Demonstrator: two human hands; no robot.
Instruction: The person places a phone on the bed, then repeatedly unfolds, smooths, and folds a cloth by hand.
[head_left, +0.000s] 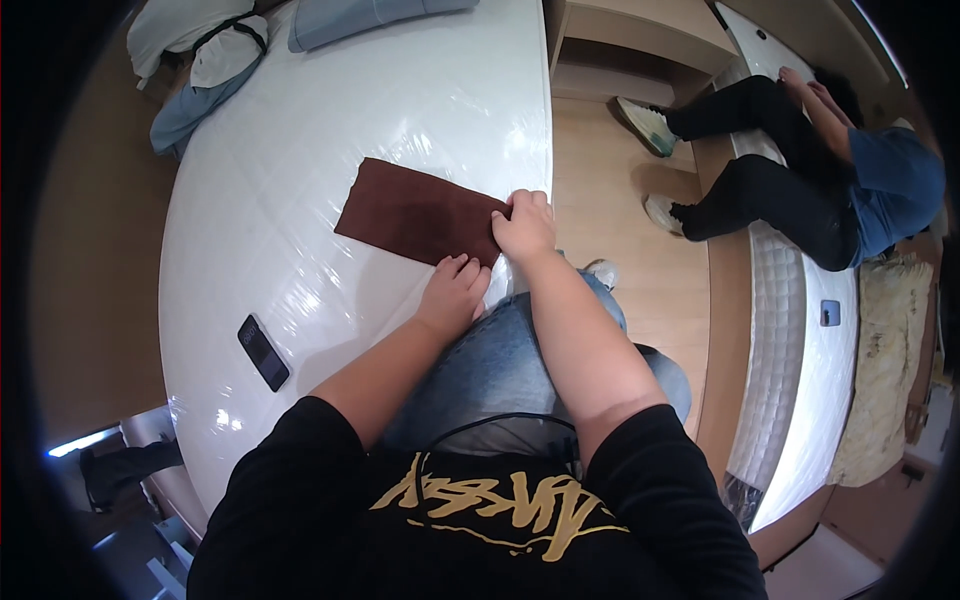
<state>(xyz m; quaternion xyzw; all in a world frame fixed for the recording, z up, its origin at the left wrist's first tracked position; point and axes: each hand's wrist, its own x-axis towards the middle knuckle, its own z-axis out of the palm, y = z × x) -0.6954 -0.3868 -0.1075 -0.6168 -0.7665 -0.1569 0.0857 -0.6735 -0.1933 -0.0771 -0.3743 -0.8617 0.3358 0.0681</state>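
A dark brown folded cloth lies flat on the plastic-wrapped white mattress, slightly slanted, with a darker patch near its middle. At the cloth's right end, my right hand has its thumb on top and its fingers curled around the edge. The fingertips of my left hand touch the near edge close to the right corner. Its thumb is partly hidden, so whether it pinches the fabric is unclear.
A smartphone lies on the mattress at left; a grey-blue folded item is at the far end. Bags and clothing sit at upper left. Across the wooden floor, another person sits on a second mattress holding another phone.
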